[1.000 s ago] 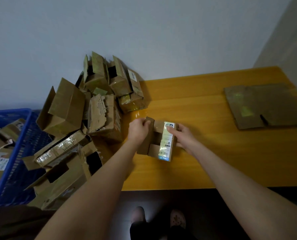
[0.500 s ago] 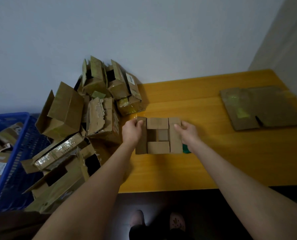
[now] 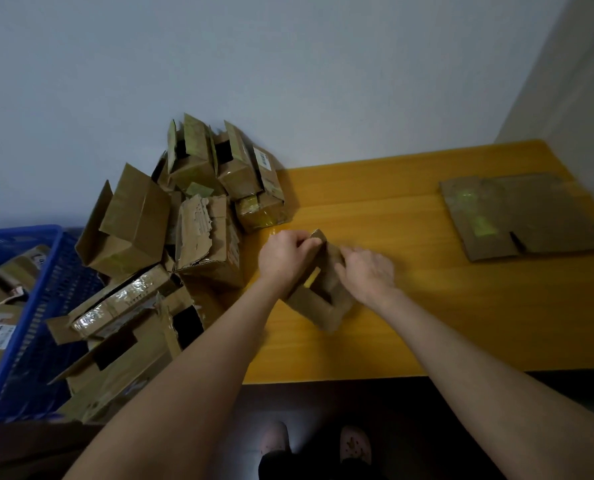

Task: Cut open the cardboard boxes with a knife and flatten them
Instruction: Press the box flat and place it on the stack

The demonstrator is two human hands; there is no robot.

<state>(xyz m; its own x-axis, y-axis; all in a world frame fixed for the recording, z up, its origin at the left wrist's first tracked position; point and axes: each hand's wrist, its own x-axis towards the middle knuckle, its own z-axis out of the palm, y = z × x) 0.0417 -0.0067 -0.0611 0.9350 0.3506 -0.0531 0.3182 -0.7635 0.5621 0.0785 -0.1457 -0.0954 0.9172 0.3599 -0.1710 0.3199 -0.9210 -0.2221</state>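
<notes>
The left hand (image 3: 283,252) pinched the far flap of a small box (image 3: 318,301) while the right hand (image 3: 366,268), its grip too blurred to tell, steadied the other side, seemingly to collapse it on the table (image 3: 410,334) beside the pile of boxes (image 3: 184,237).
</notes>
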